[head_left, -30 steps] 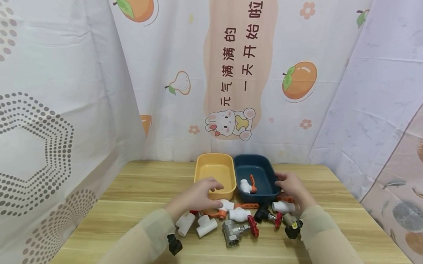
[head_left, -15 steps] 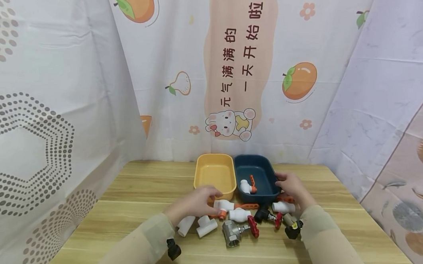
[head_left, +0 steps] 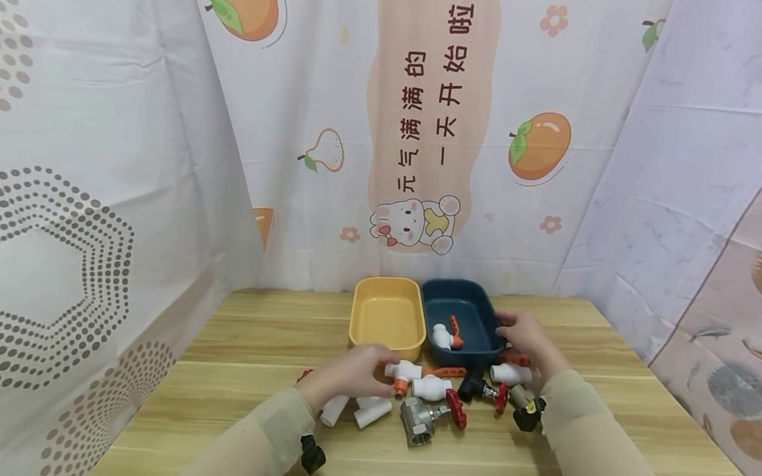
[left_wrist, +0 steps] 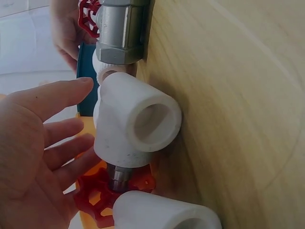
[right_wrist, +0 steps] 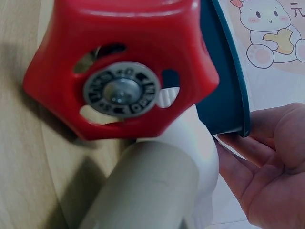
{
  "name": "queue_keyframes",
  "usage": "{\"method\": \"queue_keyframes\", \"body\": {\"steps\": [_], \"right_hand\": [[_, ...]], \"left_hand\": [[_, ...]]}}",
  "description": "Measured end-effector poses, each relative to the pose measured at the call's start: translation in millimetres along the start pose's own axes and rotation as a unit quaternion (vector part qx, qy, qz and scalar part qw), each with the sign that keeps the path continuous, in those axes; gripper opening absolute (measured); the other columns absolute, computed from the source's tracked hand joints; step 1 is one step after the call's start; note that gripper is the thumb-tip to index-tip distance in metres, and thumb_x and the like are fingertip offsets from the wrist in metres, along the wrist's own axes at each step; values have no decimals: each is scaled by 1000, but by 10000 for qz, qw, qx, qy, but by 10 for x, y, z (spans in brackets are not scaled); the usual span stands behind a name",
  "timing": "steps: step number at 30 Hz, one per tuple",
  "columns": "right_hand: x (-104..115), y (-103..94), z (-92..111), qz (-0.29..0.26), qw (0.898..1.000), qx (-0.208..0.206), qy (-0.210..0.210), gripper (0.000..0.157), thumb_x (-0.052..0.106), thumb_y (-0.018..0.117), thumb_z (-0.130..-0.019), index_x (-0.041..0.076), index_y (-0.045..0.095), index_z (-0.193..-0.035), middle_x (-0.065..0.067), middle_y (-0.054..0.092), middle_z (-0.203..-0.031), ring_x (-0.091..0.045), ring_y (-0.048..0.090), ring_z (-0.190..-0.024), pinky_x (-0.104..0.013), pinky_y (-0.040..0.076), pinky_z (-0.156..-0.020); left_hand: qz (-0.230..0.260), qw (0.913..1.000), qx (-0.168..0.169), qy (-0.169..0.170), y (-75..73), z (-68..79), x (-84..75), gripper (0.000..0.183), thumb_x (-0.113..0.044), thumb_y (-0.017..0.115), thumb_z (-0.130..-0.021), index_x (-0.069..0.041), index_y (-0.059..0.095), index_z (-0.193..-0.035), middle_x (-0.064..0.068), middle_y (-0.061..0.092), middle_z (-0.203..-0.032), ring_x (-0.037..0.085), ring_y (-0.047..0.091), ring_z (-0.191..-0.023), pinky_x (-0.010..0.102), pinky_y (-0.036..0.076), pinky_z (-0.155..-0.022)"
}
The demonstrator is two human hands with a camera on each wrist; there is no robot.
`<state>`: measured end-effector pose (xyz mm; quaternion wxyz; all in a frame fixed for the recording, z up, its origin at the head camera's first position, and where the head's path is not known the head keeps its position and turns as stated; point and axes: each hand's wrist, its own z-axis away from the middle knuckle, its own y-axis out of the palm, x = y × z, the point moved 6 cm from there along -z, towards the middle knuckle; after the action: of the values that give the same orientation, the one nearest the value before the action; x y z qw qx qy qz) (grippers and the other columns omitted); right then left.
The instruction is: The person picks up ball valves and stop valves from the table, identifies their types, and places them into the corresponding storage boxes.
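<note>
My left hand reaches in at a white ball valve with an orange handle, thumb and fingers spread on either side of it. In the left wrist view its fingers are loosely extended beside a white tee-shaped valve body with a red handwheel. My right hand grips the right rim of the dark blue bin; a white valve with an orange lever lies inside. Close to the right wrist camera is a red handwheel.
A yellow bin stands against the blue one. In front lie a metal gate valve, a black valve, a white valve and white fittings. Patterned curtains hang behind the wooden table.
My left hand has come down from above the yellow bin's front edge to the white ball valve on the table. The right hand stays at the blue bin.
</note>
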<state>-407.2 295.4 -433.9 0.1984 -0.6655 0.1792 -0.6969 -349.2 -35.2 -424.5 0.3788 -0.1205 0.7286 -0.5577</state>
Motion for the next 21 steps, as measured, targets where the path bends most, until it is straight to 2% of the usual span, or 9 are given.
{"method": "queue_keyframes", "body": {"steps": [8,17,21], "right_hand": [[20,8,26,-8,10000,22,11,52,-1,51,-102,-8,38,-152,-35,44,-146,-45,62,-115,-46,61,-77],[28,11,40,43,10000,-16,-10,51,-2,52,-101,-9,40,-151,-36,45,-145,-46,62,-114,-46,61,-75],[32,3,37,59,10000,-17,-8,51,-2,52,-102,-9,40,-151,-36,45,-146,-46,63,-114,-45,61,-75]], "left_hand": [[-10,9999,30,-107,52,-2,9,51,-31,84,-83,-10,70,-127,-4,68,-120,10,60,-108,29,52,-93],[125,9999,-22,-55,63,-6,1,43,-28,84,-83,-9,72,-120,-6,68,-107,17,63,-94,24,52,-79],[43,9998,-60,-157,77,-12,-5,46,-31,85,-83,-10,72,-122,-6,68,-111,14,61,-98,26,52,-84]]}}
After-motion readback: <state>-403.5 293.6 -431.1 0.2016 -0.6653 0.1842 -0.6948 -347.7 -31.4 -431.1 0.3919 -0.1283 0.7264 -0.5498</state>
